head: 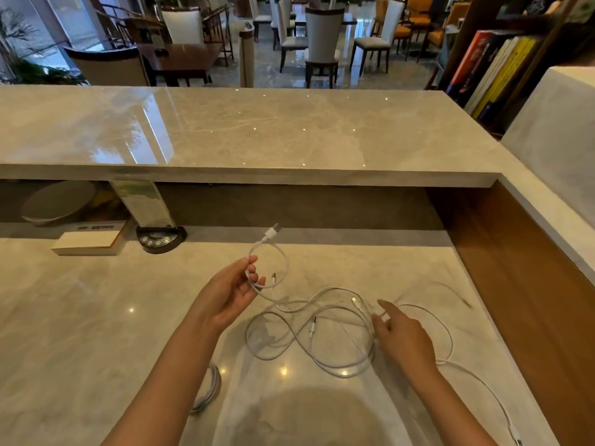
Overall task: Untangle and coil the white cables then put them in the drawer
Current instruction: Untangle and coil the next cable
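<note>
Several white cables [317,341] lie tangled in loose loops on the marble desk [96,317]. My left hand [230,292] is raised above the desk and pinches a small loop of one white cable [285,257], its USB plug [270,233] sticking up. That cable runs down into the tangle. My right hand [401,338] rests on the right side of the tangle, fingers closed around a strand. A coiled cable [209,389] lies under my left forearm, partly hidden. No drawer is in view.
A raised marble counter [257,133] stands behind the desk. A white box [88,243] and a round black socket unit [161,238] sit at the back left. A wooden side panel [515,268] bounds the right. One cable [492,397] trails toward the near right edge.
</note>
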`<state>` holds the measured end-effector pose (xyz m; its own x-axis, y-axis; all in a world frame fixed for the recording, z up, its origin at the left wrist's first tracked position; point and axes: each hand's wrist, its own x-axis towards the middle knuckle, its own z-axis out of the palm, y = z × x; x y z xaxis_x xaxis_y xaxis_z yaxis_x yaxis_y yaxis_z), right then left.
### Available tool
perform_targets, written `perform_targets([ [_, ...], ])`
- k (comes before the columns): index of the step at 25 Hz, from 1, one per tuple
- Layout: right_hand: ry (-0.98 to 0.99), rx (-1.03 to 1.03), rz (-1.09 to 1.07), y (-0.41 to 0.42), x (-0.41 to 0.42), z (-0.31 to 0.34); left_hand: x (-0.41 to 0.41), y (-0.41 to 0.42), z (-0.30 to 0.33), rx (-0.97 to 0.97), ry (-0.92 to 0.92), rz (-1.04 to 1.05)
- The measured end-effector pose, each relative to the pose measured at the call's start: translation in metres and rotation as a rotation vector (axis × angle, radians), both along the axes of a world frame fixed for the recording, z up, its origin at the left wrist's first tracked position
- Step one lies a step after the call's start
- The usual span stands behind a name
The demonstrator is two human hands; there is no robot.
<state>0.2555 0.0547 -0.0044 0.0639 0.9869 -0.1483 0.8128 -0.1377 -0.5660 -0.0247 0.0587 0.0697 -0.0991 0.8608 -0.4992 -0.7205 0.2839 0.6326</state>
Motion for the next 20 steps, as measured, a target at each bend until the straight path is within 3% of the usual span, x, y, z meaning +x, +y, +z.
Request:
perform_targets([
  [1,-0.126,0.06,0.023,-0.005,-0.001,-0.001,0.005,-0.002,-0.002,0.001,-0.009,-0.023],
  [2,-0.119,0.184,0.061,-0.007,-0.006,0.001,0.009,-0.004,-0.004,0.008,-0.032,-0.04],
  [4,0.094,0.304,0.218,-0.009,-0.03,0.014,0.017,-0.007,-0.004,0.028,-0.088,-0.076],
  [7,0.432,0.045,0.459,-0.003,-0.068,0.032,0.023,-0.01,0.0,0.087,-0.11,-0.161],
  [11,0.544,-0.175,0.605,0.009,-0.083,0.04,0.016,-0.013,0.007,0.175,-0.018,-0.207],
  [17,0.434,-0.162,0.735,0.033,-0.071,0.058,0.017,-0.014,0.003,0.328,0.352,-0.053],
  [20,0.305,-0.285,0.791,0.054,-0.046,0.07,0.018,-0.011,0.002,0.31,0.4,-0.067],
])
